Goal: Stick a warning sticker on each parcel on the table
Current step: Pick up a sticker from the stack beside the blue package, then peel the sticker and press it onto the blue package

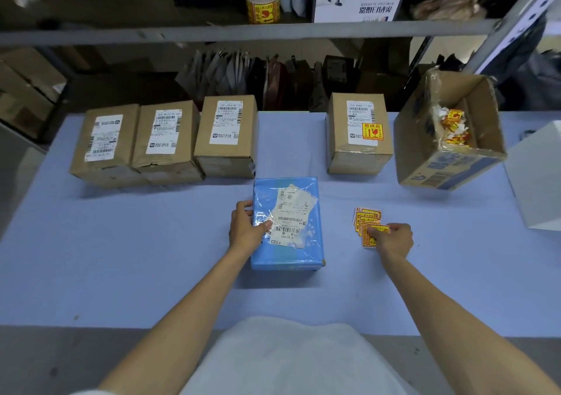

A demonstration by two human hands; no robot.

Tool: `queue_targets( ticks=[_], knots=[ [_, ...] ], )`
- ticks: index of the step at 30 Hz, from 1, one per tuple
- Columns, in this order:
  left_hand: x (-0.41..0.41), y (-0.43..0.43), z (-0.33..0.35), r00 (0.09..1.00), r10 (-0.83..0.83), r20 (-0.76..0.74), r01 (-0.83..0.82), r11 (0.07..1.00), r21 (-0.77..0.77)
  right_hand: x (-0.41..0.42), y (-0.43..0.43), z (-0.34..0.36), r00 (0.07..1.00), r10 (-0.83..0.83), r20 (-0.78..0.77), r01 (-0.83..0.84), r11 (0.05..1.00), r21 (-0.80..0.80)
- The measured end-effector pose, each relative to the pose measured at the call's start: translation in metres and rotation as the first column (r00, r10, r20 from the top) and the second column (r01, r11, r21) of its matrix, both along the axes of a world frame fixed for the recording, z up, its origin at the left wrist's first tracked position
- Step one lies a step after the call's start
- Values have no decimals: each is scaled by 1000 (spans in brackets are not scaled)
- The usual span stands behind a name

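Head view, my tally:

1. Blue parcel (303,252): centre of table (121,258), nearest me. No warning sticker shows on it, so I judge it the one in hand.
2. Left hand (246,227): fingers curled over the blue parcel's left edge, steadying it for labelling.
3. Right hand (393,238): pinches top sticker (378,230) of the loose stickers (365,216) just right of the parcel.
4. Three brown parcels (165,142): back left, unstickered. Fourth parcel (358,154): back right, stickered, set apart, likely as done.
5. Open carton (449,170): far right, holds sticker scraps.
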State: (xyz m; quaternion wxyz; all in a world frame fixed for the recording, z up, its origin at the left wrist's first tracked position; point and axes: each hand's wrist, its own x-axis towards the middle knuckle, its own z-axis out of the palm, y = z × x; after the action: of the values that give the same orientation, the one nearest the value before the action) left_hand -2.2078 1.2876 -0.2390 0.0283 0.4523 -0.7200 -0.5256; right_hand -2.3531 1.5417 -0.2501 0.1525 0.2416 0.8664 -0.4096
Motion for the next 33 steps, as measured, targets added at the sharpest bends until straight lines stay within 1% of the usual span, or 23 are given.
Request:
queue_targets(
  ticks=[6, 10, 13, 17, 18, 20, 21, 22, 23, 24, 25, 26, 27, 29, 31, 33],
  knots=[
    [1, -1, 1, 1000, -6, 0, 6, 1000, 2, 3, 0, 5, 996, 50, -78, -47, 998, 31],
    [2, 1, 3, 1000, 0, -8, 0, 1000, 5, 1, 5, 3, 987, 90, -130, -78, 992, 96],
    [3, 2, 3, 1000, -2, -11, 2, 1000, 0, 4, 8, 10, 992, 77, -99, -76, 997, 20],
    [3, 4, 9, 1000, 0, 2, 0, 1000, 11, 9, 5, 23, 990, 43, -133, -48, 998, -33],
    [3, 6, 11, 1000, 3, 21, -2, 999, -32, 11, -2, 29, 991, 21, -129, -29, 998, -61],
    [0, 14, 18, 998, -25, 50, 38, 965, -259, 13, -26, 40, 994, -36, -104, 15, 980, -199],
    [-3, 20, 26, 997, -71, 13, 71, 930, -361, 14, -41, 46, 994, -41, -104, 10, 960, -279],
    [-8, 25, 32, 990, -135, -44, 107, 911, -398, 15, -57, 51, 994, -28, -107, -11, 936, -351],
    [-14, 30, 40, 976, -188, -107, 140, 927, -348, 17, -74, 59, 994, -17, -107, -30, 902, -430],
    [-20, 35, 50, 966, -192, -170, 153, 964, -219, 20, -90, 68, 995, -10, -98, -41, 860, -509],
    [-26, 38, 60, 963, -157, -220, 150, 987, -50, 25, -103, 74, 997, 1, -83, -48, 819, -572],
    [-30, 40, 69, 960, -87, -265, 119, 987, 108, 31, -114, 83, 998, 23, -67, -59, 782, -620],
    [-32, 39, 74, 954, -16, -298, 81, 975, 205, 38, -122, 88, 997, 45, -57, -71, 750, -657],
    [-30, 33, 80, 940, 16, -340, 61, 974, 216, 49, -129, 97, 995, 89, -56, -102, 705, -702],
    [-24, 23, 81, 935, 27, -353, 48, 978, 201, 55, -130, 100, 987, 145, -68, -150, 686, -712],
    [-17, 14, 79, 936, 70, -344, 6, 977, 214, 58, -130, 102, 966, 241, -95, -238, 678, -695]
  ],
)
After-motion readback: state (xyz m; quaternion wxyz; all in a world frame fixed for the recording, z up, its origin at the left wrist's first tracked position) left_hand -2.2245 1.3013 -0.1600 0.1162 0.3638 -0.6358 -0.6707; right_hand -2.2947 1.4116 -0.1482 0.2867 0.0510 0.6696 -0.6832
